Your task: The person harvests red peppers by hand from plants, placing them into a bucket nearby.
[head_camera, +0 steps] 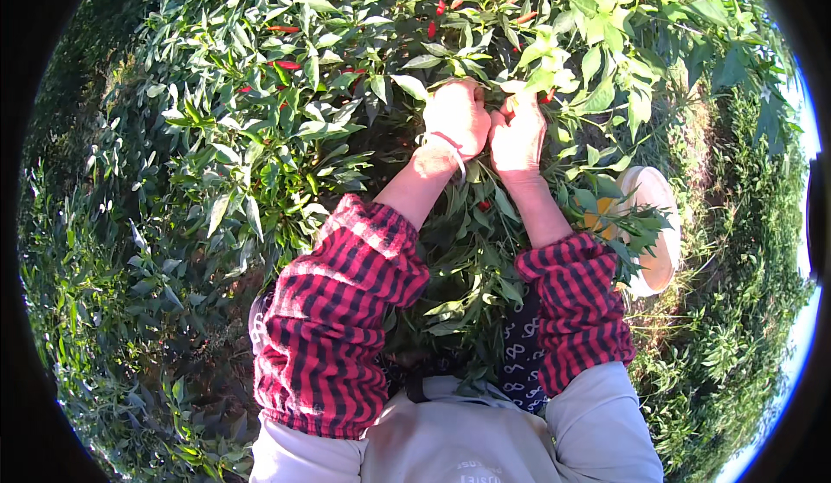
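Observation:
Both hands reach into a leafy chili pepper plant point(311, 74) before me. My left hand point(458, 119), with a pale bangle point(462, 166) at the wrist, has curled fingers among the leaves; whatever they may hold is hidden. Close to its right, my right hand point(518, 134) has its fingertips bent together at a leafy stem, and glare hides what lies between them. A red chili pepper point(547, 97) hangs just beside the right fingertips. Further red chilies point(432, 29) show above the hands, and one point(284, 65) hangs to the left.
At the right, partly behind leaves, a whitish plastic bucket point(661, 236) leans with something yellow point(600, 215) by it. Dense foliage surrounds both forearms. A strip of dry grass point(694, 139) runs between plant rows at the right.

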`<action>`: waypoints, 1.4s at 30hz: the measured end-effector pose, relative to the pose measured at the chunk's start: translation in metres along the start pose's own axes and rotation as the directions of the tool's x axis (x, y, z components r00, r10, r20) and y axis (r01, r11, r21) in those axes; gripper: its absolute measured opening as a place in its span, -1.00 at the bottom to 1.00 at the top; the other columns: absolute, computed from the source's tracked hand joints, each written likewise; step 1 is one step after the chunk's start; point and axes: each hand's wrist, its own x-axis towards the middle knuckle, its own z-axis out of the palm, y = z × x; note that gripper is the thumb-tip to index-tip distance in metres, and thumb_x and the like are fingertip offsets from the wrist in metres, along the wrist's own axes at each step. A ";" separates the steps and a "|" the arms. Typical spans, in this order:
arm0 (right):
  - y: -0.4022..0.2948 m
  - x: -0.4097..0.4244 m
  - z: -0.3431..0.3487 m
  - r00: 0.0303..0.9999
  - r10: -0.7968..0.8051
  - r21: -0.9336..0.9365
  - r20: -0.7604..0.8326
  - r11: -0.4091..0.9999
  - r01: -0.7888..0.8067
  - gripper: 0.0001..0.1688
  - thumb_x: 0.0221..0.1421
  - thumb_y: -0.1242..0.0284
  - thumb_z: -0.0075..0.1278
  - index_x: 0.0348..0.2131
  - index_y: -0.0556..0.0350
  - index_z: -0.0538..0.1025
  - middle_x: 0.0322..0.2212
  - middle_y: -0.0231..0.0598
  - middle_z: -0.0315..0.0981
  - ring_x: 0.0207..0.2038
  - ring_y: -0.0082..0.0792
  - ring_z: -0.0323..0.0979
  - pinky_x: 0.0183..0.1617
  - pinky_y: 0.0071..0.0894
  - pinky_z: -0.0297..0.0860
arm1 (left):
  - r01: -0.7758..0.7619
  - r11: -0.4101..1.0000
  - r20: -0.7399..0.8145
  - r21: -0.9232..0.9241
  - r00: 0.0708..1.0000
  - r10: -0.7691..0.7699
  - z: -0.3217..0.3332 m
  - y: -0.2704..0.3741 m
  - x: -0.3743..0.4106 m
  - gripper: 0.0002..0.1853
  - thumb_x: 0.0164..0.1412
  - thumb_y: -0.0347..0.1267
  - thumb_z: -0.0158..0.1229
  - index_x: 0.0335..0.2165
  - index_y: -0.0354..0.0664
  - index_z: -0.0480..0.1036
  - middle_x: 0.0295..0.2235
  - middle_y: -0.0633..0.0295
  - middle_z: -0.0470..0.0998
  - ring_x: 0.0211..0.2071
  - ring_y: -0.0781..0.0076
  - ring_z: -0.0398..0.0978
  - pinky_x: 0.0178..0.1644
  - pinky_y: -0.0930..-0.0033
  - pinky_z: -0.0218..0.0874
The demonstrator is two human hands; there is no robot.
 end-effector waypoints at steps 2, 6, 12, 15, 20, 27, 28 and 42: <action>-0.003 -0.002 0.000 0.999 0.044 0.111 0.000 0.993 -0.043 -0.56 -0.28 0.81 -0.14 -0.28 0.17 0.32 -0.62 -0.30 0.15 -0.58 -0.44 0.15 -0.49 -0.44 0.19 | -0.032 0.993 -0.048 0.116 0.998 0.038 0.005 0.003 0.000 -0.82 -0.10 -0.39 0.09 -0.47 -0.29 0.46 -0.47 -0.04 0.49 -0.34 0.05 0.46 -0.22 0.17 0.26; 0.001 -0.002 -0.002 1.000 0.019 0.092 0.007 0.996 -0.019 -0.52 -0.28 0.82 -0.16 -0.24 0.16 0.31 -0.62 -0.34 0.13 -0.58 -0.48 0.13 -0.49 -0.50 0.19 | -0.115 0.968 0.009 0.222 0.993 0.116 0.002 0.006 0.003 -0.79 -0.14 -0.41 0.09 -0.47 -0.35 0.42 -0.48 -0.09 0.49 -0.35 0.00 0.46 -0.23 0.15 0.27; -0.009 -0.007 -0.001 0.999 0.025 0.096 0.022 0.995 -0.027 -0.51 -0.27 0.82 -0.18 -0.24 0.12 0.31 -0.62 -0.36 0.13 -0.59 -0.49 0.13 -0.48 -0.51 0.20 | -0.016 0.958 0.035 0.288 0.999 0.006 0.005 0.004 0.013 -0.82 -0.19 -0.42 0.07 -0.54 -0.33 0.44 -0.51 -0.08 0.49 -0.38 -0.01 0.48 -0.25 0.15 0.31; -0.005 -0.005 -0.001 0.999 0.028 0.091 0.035 0.995 -0.031 -0.52 -0.27 0.80 -0.20 -0.24 0.12 0.32 -0.61 -0.27 0.18 -0.57 -0.33 0.22 -0.43 -0.39 0.26 | -0.021 0.969 -0.027 0.245 0.999 0.028 0.015 -0.006 0.015 -0.83 -0.20 -0.42 0.05 -0.57 -0.34 0.44 -0.53 -0.11 0.49 -0.40 -0.04 0.47 -0.28 0.17 0.30; -0.013 -0.008 0.003 0.999 -0.039 -0.036 0.012 0.999 0.040 -0.54 -0.26 0.75 -0.18 -0.23 0.18 0.31 -0.51 -0.09 0.30 -0.48 -0.09 0.32 -0.34 -0.26 0.30 | 0.272 0.854 0.257 -0.443 0.952 -0.170 -0.003 -0.028 0.031 -0.83 -0.02 -0.36 0.05 -0.60 -0.24 0.40 -0.70 0.26 0.29 -0.62 0.42 0.25 -0.50 0.40 0.12; -0.019 -0.002 0.000 0.992 -0.123 0.058 0.011 0.991 0.122 -0.62 -0.19 0.73 -0.21 -0.26 0.22 0.34 -0.52 -0.08 0.30 -0.51 -0.08 0.30 -0.40 -0.34 0.30 | 0.536 0.161 0.541 -0.829 0.841 -0.013 -0.035 -0.025 0.007 -0.93 0.11 -0.39 0.05 -0.45 -0.13 0.35 -0.59 0.49 0.24 -0.62 0.69 0.06 -0.49 0.62 -0.06; -0.022 -0.003 0.000 0.989 -0.144 0.096 0.036 0.986 0.140 -0.63 -0.19 0.73 -0.20 -0.26 0.21 0.34 -0.53 -0.11 0.30 -0.53 -0.12 0.30 -0.41 -0.35 0.30 | 0.513 0.169 0.516 -0.841 0.856 -0.032 -0.040 -0.025 -0.001 -0.93 0.11 -0.40 0.05 -0.43 -0.15 0.35 -0.56 0.47 0.28 -0.61 0.69 0.07 -0.49 0.62 -0.06; -0.116 -0.092 -0.087 0.992 -0.126 0.335 -0.003 0.935 0.120 -0.72 0.01 0.58 0.00 -0.22 0.18 0.32 -0.53 -0.32 0.31 -0.54 -0.59 0.26 -0.48 -0.64 0.23 | 0.376 -0.058 0.380 -0.925 0.912 -0.153 -0.084 0.083 -0.112 -0.92 0.13 -0.36 0.02 -0.41 -0.09 0.30 -0.61 0.49 0.19 -0.65 0.74 0.05 -0.59 0.65 -0.10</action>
